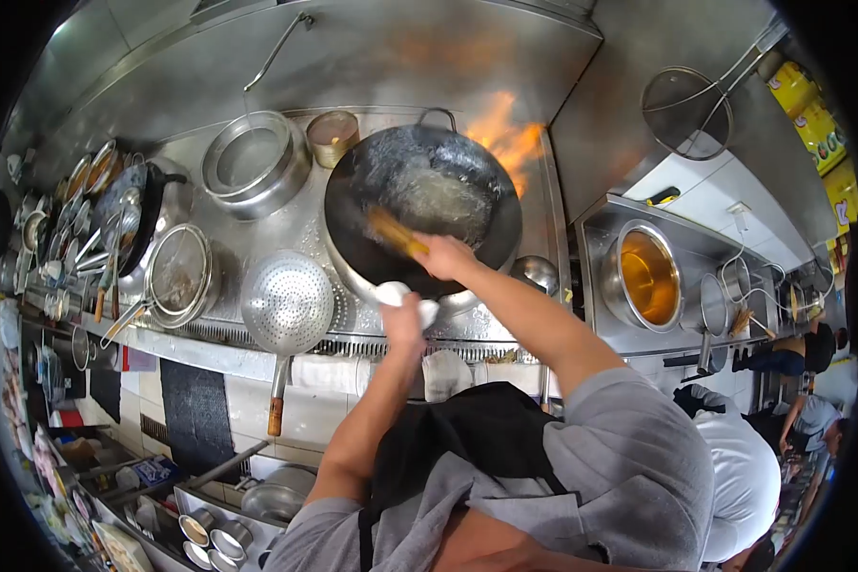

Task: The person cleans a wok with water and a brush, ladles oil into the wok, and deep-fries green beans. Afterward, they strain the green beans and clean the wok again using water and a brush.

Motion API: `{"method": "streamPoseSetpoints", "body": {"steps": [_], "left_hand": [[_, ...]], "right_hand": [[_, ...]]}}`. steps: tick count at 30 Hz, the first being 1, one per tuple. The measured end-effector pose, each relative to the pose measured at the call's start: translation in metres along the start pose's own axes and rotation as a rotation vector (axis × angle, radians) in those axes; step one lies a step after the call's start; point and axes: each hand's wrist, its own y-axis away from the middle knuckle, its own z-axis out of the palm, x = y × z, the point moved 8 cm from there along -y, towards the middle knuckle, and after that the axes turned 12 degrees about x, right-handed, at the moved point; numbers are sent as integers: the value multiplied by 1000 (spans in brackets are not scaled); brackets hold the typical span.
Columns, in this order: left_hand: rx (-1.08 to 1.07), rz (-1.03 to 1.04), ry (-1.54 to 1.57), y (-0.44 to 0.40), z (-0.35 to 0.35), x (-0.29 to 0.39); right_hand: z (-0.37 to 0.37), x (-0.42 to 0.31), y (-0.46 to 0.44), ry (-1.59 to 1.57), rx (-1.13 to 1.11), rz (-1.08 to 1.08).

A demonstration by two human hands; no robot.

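A large black wok (357,186) sits on the stove, with a shallow, foamy pool of liquid (448,205) inside. My right hand (446,259) reaches over the wok, fingers wrapped around a bamboo wok brush (391,229). The brush's far end is blurred, and I cannot tell whether it touches the wok wall. At the near rim my left hand (403,322) is closed on a folded white cloth (392,293), pressed against the wok's edge. Left of that hand lies a perforated skimmer (287,300); its wooden handle sticks out over the counter edge.
Flames (510,138) rise behind the wok's right side. A ladle (536,274) rests close to its right rim. Further left stand a strainer pot (248,162) and a tin can (333,138). An oil-filled pot (646,276) is at right; a person in white (742,477) stands behind.
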Motion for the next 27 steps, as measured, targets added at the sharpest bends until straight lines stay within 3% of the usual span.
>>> {"method": "streamPoseSetpoints", "body": {"steps": [2,4,6,8,10,12,15,18,20,22,23,25,27], "left_hand": [[-37,106,-41,-6,-32,77],[-24,225,-70,-57,-54,107],[85,361,-94,-55,-66,167],[43,341,10,-59,-65,178],[2,397,-313,-63,-58,156],[77,472,-470,-75,-60,133],[64,473,-513,-67,-59,144],[63,482,-606,-59,-62,154],[16,459,-682,-56,-57,158],[31,505,-678,-59,-55,153],[61,496,-649,-58,-56,151],[71,462,-569,-56,-56,148],[71,490,-571,-60,-56,143]], "right_hand": [[-22,29,26,151,-96,-194],[-88,49,52,111,-534,116],[-118,109,4,140,-470,-41],[-110,169,-86,427,-315,-164],[-125,97,-99,367,75,-56],[-59,62,-107,266,197,-4],[0,15,-79,163,100,49],[1,15,-98,157,192,-90],[-2,22,-108,-22,274,119],[29,9,-98,-243,208,167],[21,-14,-63,-321,18,174],[21,-20,-8,-257,-235,-8],[10,15,22,-157,-135,-433]]}}
